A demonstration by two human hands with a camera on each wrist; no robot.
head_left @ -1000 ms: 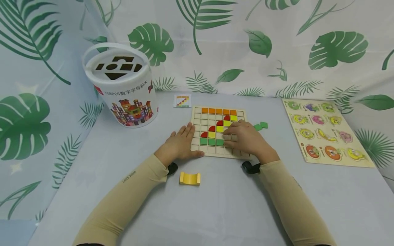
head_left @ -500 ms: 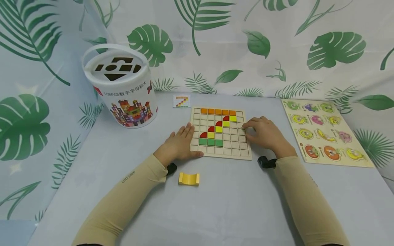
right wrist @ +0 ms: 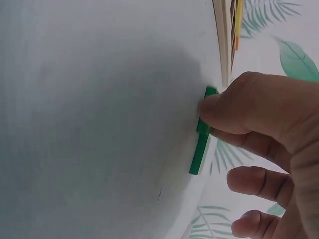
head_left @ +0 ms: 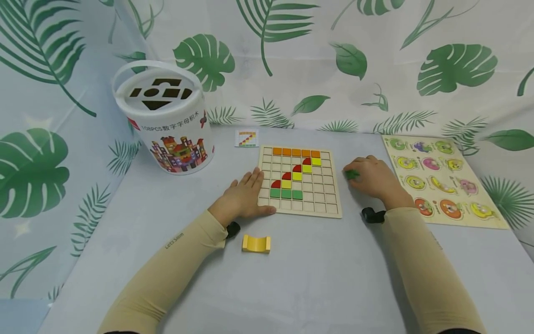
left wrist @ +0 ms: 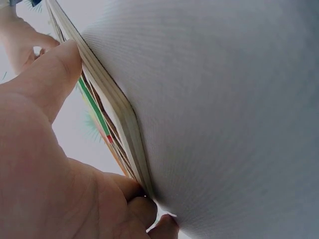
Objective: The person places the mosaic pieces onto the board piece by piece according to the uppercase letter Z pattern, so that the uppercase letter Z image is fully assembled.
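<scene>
A wooden grid board (head_left: pixel 322 195) lies on the table, bearing an orange row, a diagonal of red and yellow pieces, and three green squares (head_left: pixel 286 194). My left hand (head_left: pixel 242 195) rests at the board's lower left corner with fingers stretched out, its thumb (left wrist: pixel 62 64) touching the board's edge. To the right of the board, my right hand (head_left: pixel 373 181) pinches a green tile (right wrist: pixel 211 91) between thumb and forefinger, low over the table. A second green tile (right wrist: pixel 198 159) lies against it in the right wrist view. From the head, the fingers partly cover both tiles.
A small pattern card (head_left: pixel 246 138) lies behind the board. At the back left stands a white block bucket (head_left: pixel 171 120). A yellow arched block (head_left: pixel 256 244) sits in front of my left hand. A fruit puzzle board (head_left: pixel 448 185) lies at the right.
My right hand has moved right, off the board to the green tiles beside it, and now pinches one. Three green squares stay on the board. The left hand has kept its place.
</scene>
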